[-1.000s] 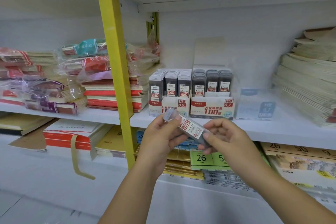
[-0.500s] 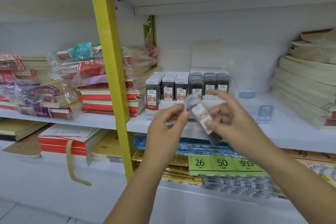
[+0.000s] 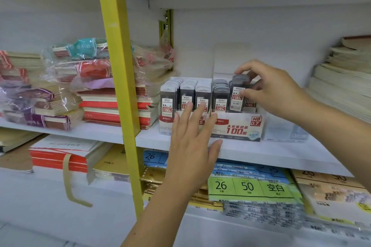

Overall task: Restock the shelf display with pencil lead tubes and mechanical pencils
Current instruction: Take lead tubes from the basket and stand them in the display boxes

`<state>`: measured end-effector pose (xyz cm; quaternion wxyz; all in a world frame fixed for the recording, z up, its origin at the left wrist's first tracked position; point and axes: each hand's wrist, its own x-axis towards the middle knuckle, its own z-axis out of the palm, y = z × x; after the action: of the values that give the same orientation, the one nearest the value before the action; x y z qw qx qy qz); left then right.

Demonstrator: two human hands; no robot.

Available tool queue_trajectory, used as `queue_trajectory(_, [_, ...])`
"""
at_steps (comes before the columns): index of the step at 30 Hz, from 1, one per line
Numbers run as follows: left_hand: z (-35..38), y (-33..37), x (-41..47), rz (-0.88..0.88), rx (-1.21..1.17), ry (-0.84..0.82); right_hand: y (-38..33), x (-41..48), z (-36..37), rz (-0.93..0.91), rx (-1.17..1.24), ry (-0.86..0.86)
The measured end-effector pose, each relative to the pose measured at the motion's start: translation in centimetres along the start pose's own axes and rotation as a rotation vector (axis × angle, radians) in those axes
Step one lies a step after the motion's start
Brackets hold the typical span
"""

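The right hand (image 3: 275,90) is pinching a lead tube (image 3: 237,94), fingers curled over its cap and thumb on its label. It is holding the tube upright in the 0.7 box (image 3: 239,129), where the tube is standing higher than the tubes packed on either side. The left hand (image 3: 192,146) is hovering with fingers straight and spread, covering part of the 0.5 box (image 3: 166,124) just to the left. Both boxes are sitting side by side on the white shelf (image 3: 152,136). A yellow post (image 3: 118,66) is rising just left of them, with notebooks (image 3: 112,110) stacked behind it. A clear case (image 3: 287,132) is sitting just right of the 0.7 box, and a paper stack (image 3: 341,90) is lying further right.
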<state>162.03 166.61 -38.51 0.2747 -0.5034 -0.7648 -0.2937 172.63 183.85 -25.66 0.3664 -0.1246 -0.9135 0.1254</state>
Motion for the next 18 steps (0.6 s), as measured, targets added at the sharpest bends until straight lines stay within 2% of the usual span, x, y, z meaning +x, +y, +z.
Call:
queue_trajectory(3, [0.1, -0.1, 0.0, 0.005, 0.011, -0.009, 0.3, 0.9, 0.1, 0.004, -0.048, -0.035])
queue_trajectory(8, [0.0, -0.2, 0.1, 0.002, -0.018, -0.004, 0.4, 2.0, 0.2, -0.033, -0.457, -0.015])
queue_trajectory(11, [-0.1, 0.0, 0.1, -0.006, -0.042, 0.005, 0.1, 1.9, 0.3, -0.048, -0.573, -0.068])
queue_trajectory(14, [-0.4, 0.3, 0.0, -0.01, -0.078, 0.016, -0.3, 1.0, 0.2, -0.026, -0.528, -0.063])
queue_trajectory(18, [-1.1, 1.0, -1.2, 0.0, -0.147, 0.122, -1.6, -3.4, -0.7, -0.033, -0.2, 0.15])
